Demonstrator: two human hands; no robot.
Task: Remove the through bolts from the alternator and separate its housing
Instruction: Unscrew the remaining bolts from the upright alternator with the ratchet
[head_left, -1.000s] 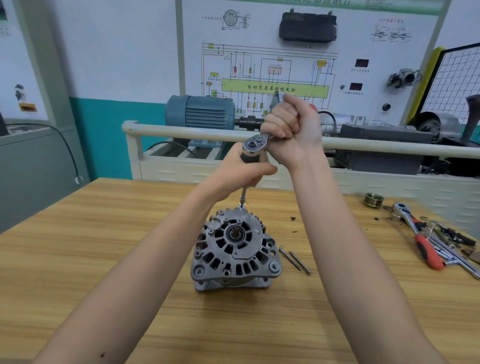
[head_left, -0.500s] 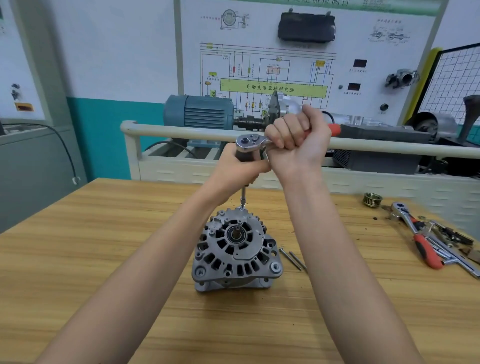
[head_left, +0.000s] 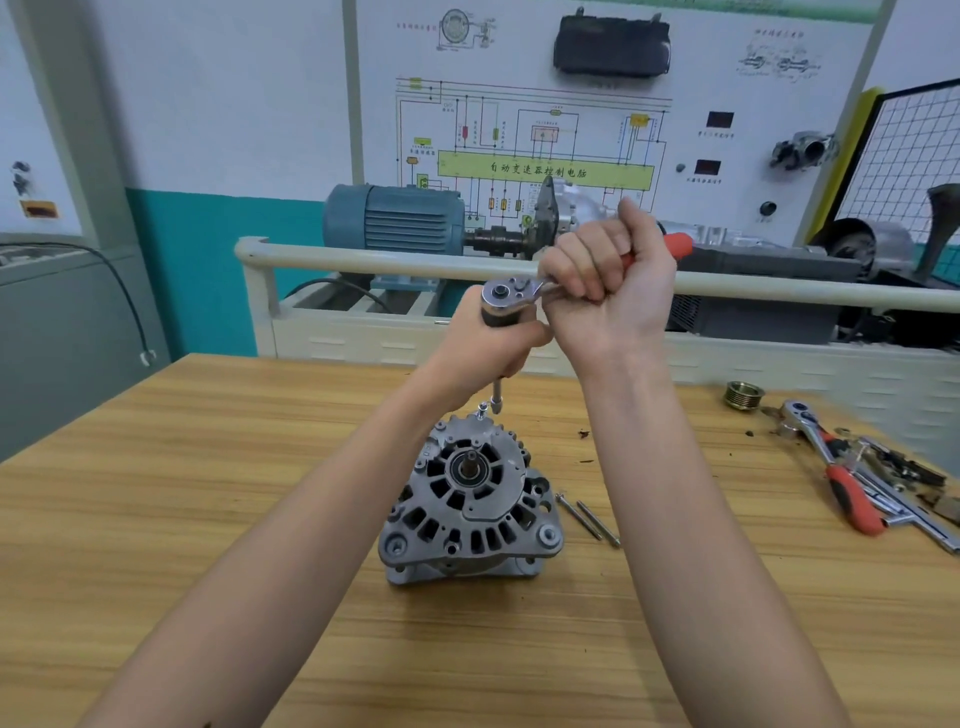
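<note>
A grey alternator (head_left: 470, 504) stands on the wooden table (head_left: 156, 493), shaft end up. A through bolt (head_left: 482, 409) sticks up from its far rim. Above it I hold a ratchet (head_left: 506, 293) with a red-tipped handle. My right hand (head_left: 610, 291) grips the handle. My left hand (head_left: 485, 358) grips the dark socket extension under the ratchet head. The extension's tip (head_left: 496, 401) hangs just right of the raised bolt head, off it. Two removed bolts (head_left: 589, 518) lie on the table to the alternator's right.
A second red-handled ratchet (head_left: 836, 470) and several loose tools lie at the table's right edge, with a small pulley (head_left: 744, 395) behind them. A white rail (head_left: 363, 265), a blue motor (head_left: 395, 221) and a wiring-diagram board stand beyond the table.
My right hand has swung the ratchet handle from pointing away to pointing right. The extension tip has come off the bolt, which now stands raised from the rim.
</note>
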